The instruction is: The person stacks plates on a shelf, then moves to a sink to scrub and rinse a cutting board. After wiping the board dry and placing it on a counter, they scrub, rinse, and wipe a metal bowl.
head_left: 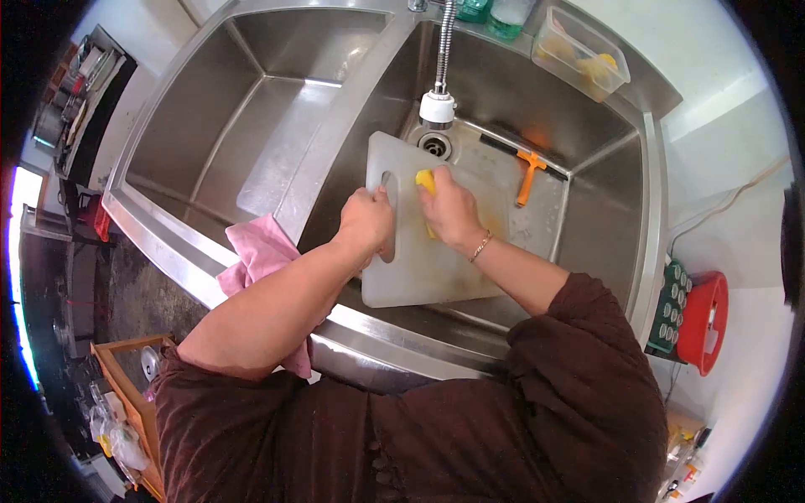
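Note:
A white plastic cutting board (436, 268) lies tilted in the right basin of a steel double sink (604, 159). My left hand (366, 220) grips the board at its handle slot on the left edge. My right hand (451, 210) presses a yellow sponge (425, 181) against the board's upper face. The faucet's spray head (437, 107) hangs just above the board's top edge, near the drain (435, 145).
An orange-handled tool (528, 176) lies in the right basin beside the board. A pink cloth (262, 251) drapes over the sink's front rim. A clear container (581, 55) and green bottles (495, 12) stand behind the sink. A red bucket (703, 323) sits at the right.

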`<state>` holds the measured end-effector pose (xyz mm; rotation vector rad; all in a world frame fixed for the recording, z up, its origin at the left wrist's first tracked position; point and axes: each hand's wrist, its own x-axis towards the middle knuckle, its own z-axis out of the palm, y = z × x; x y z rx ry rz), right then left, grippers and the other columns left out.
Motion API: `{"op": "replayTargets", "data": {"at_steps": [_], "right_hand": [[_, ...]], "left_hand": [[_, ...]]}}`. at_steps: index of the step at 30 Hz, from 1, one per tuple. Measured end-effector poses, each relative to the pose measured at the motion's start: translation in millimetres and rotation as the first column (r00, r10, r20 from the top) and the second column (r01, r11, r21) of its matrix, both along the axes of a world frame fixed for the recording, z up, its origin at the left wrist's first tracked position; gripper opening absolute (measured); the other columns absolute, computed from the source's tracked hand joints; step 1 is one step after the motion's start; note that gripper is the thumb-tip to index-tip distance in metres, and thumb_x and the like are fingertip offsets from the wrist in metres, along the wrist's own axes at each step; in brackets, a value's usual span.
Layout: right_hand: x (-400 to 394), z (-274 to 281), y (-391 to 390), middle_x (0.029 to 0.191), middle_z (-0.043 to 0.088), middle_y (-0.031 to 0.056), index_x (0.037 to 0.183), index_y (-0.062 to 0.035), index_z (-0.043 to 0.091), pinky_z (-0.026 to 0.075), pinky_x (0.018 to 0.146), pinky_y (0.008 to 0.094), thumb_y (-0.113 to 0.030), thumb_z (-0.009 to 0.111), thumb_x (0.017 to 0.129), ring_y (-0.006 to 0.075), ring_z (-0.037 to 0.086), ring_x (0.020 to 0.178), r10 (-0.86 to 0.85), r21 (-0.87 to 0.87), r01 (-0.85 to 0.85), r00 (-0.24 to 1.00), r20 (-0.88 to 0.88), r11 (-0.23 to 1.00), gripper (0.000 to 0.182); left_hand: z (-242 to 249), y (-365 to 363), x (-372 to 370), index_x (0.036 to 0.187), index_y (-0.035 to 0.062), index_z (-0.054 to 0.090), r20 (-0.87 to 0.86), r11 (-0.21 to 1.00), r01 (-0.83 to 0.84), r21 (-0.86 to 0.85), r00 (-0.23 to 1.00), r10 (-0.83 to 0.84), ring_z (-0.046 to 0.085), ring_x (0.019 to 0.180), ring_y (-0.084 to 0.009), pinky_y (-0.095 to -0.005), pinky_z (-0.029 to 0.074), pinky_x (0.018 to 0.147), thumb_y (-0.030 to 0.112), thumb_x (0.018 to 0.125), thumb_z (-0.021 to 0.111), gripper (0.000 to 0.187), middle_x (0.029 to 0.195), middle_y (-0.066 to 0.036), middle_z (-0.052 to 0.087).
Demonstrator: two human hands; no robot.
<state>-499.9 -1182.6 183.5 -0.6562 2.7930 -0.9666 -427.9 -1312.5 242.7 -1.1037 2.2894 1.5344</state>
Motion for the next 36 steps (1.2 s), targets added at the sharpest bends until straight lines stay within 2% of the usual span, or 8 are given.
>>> {"op": "replayTargets", "data": {"at_steps": [3,11,18,27,28,29,32,36], "right_hand": [[-39,-53,23,0.081,0.059,0.0228,0.099,-0.0029,0.046,0.044,0.069,0.0491,-0.027,0.047,0.083,0.0407,0.058,0.078,-0.078,0.025,0.081,0.993,-0.087,0.996,0.029],[-38,-104,107,0.09,0.058,0.0277,0.105,-0.0006,0.043,0.044,0.076,0.0489,-0.033,0.04,0.087,0.042,0.057,0.086,-0.527,0.338,0.459,0.838,0.143,0.821,0.038],[78,-2,42,0.081,0.056,0.0286,0.097,0.0043,0.043,0.044,0.07,0.0505,-0.02,0.045,0.084,0.0443,0.056,0.079,0.105,0.096,-0.131,0.966,0.238,0.987,0.027],[25,-142,189,0.085,0.058,0.0283,0.1,0.0069,0.045,0.048,0.07,0.0445,-0.015,0.05,0.077,0.037,0.06,0.08,-0.431,0.443,0.269,0.844,0.321,0.856,0.032],[12,-141,188,0.086,0.059,0.027,0.099,0.0079,0.049,0.048,0.07,0.0439,-0.016,0.051,0.077,0.0351,0.061,0.08,-0.065,0.64,-0.222,0.917,0.393,0.735,0.032],[2,-136,188,0.086,0.059,0.0256,0.098,0.0088,0.052,0.049,0.069,0.0434,-0.017,0.053,0.077,0.0332,0.062,0.079,0.257,0.714,-0.599,0.801,0.541,0.363,0.033],[-20,-99,189,0.087,0.061,0.0199,0.097,0.0062,0.057,0.049,0.065,0.0393,-0.023,0.059,0.076,0.0287,0.062,0.077,-0.133,0.605,-0.312,0.805,0.578,0.733,0.036],[-30,-50,173,0.089,0.062,0.0142,0.1,0.0041,0.056,0.049,0.064,0.0342,-0.024,0.06,0.078,0.023,0.061,0.077,-0.201,0.5,-0.151,0.79,0.58,0.853,0.036]], "left_hand": [[-5,-6,2,0.098,-0.0013,0.046,0.038,0.999,-0.025,0.034,0.999,0.024,0.049,0.052,-0.0197,-0.0344,0.044,0.043,0.035,0.091,0.039,0.037,0.071,-0.009,0.051],[17,1,1,0.099,-0.0071,0.05,0.069,0.999,0.018,-0.035,0.997,-0.016,0.061,0.07,-0.0336,-0.041,0.048,0.061,0.03,0.092,0.036,0.04,0.088,-0.025,0.058],[-16,-6,0,0.095,-0.0067,0.051,-0.014,0.99,0.037,-0.135,0.999,-0.039,0.061,0.061,-0.0315,-0.0392,0.048,0.053,0.031,0.092,0.036,0.041,0.083,-0.024,0.058],[-4,-2,0,0.098,-0.0062,0.048,0.0,1.0,0.023,0.001,1.0,-0.023,0.058,0.051,-0.0282,-0.038,0.047,0.047,0.032,0.091,0.036,0.04,0.079,-0.022,0.057],[-2,-2,1,0.099,-0.0058,0.048,-0.003,0.999,0.033,-0.008,0.999,-0.033,0.058,0.052,-0.0281,-0.0375,0.048,0.047,0.031,0.091,0.037,0.04,0.079,-0.021,0.058],[0,0,1,0.101,-0.0053,0.048,-0.011,0.999,0.052,-0.017,0.999,-0.052,0.058,0.052,-0.028,-0.0371,0.048,0.048,0.031,0.091,0.038,0.039,0.08,-0.021,0.058],[0,4,1,0.101,-0.004,0.044,-0.025,0.999,-0.001,0.05,1.0,0.002,0.052,0.051,-0.0212,-0.0349,0.041,0.04,0.026,0.09,0.042,0.032,0.069,-0.013,0.051],[6,8,7,0.106,-0.005,0.042,-0.061,0.971,0.052,0.232,0.997,-0.038,0.052,0.051,-0.0213,-0.0355,0.044,0.041,0.021,0.088,0.044,0.031,0.07,-0.012,0.049]]}}
